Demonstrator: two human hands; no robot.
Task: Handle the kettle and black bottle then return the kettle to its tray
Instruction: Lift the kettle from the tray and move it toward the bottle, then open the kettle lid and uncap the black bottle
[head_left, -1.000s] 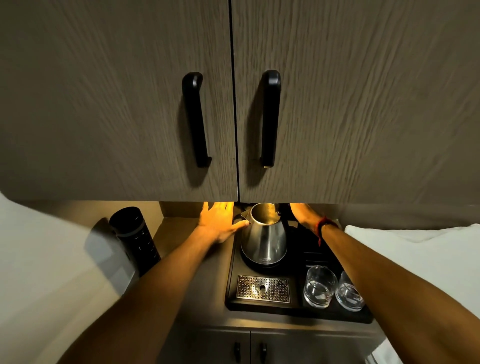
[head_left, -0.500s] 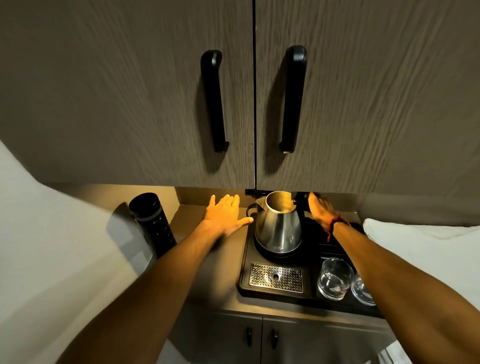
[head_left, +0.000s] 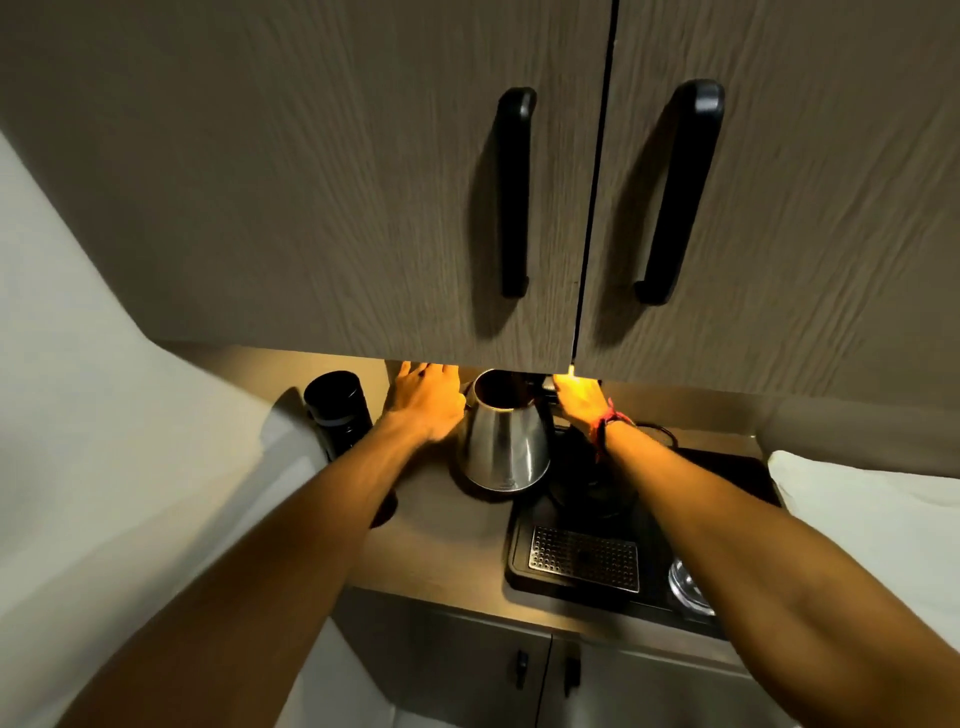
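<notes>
The fingers of the right hand are wrapped around the dark handle at the back of the kettle, curled shut on it up under the edge of the upper cabinet, where the warm under-cabinet light falls on them. A red and black band circles that wrist. The fingers of the left hand are stretched out nearly flat and close together, holding nothing; the palm lies alongside the kettle's left flank near the spout, and whether it actually touches the steel I cannot tell.

The kettle stands upright with its lid off or open, the dark inside showing. It sits on the brown surface, just left of the black tray, not on the round base that is on the tray behind the perforated metal drip grid. A drinking glass is partly hidden by the right forearm at the tray's near right corner.

The black bottle stands upright to the left of the left hand, against the pale wall, apart from the kettle and with the left forearm passing just beside it. Two black handles hang on the cabinet doors above, and smaller doors show below the surface.
</notes>
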